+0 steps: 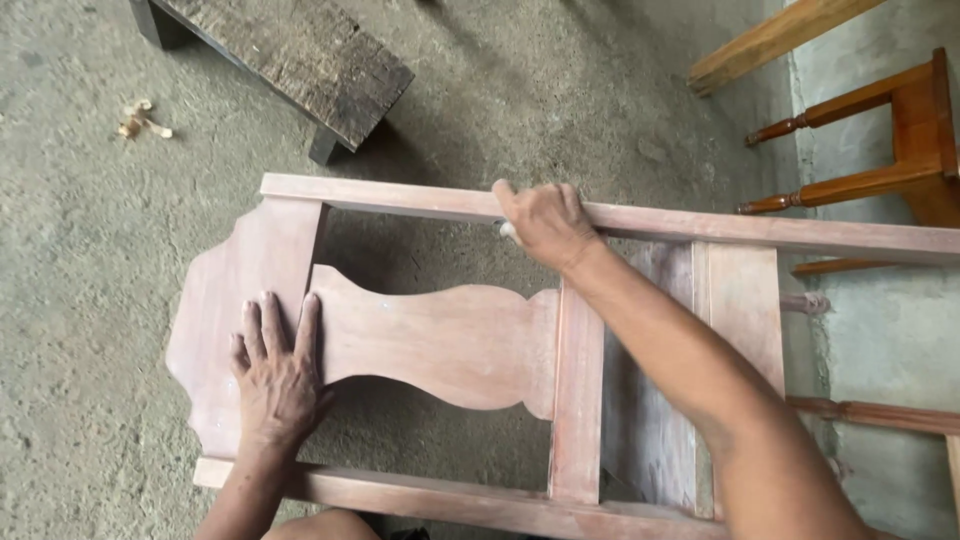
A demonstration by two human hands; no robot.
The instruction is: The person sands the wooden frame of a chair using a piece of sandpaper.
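An unfinished pale wooden chair-back frame [450, 340] lies across my view above the concrete floor. It has a curved top piece at the left, a shaped splat in the middle and two long side rails. My left hand [277, 372] lies flat, fingers spread, on the joint between the curved top piece and the splat. My right hand [543, 222] rests over the far side rail [750, 228], fingers curled on its edge, with something pale partly hidden under the palm.
A dark weathered wooden bench [300, 55] stands on the floor at the top left, with wood shavings [140, 118] beside it. A varnished brown chair frame [880, 150] and a light plank [770, 40] are at the top right. Turned rungs [880, 412] stick out at the right.
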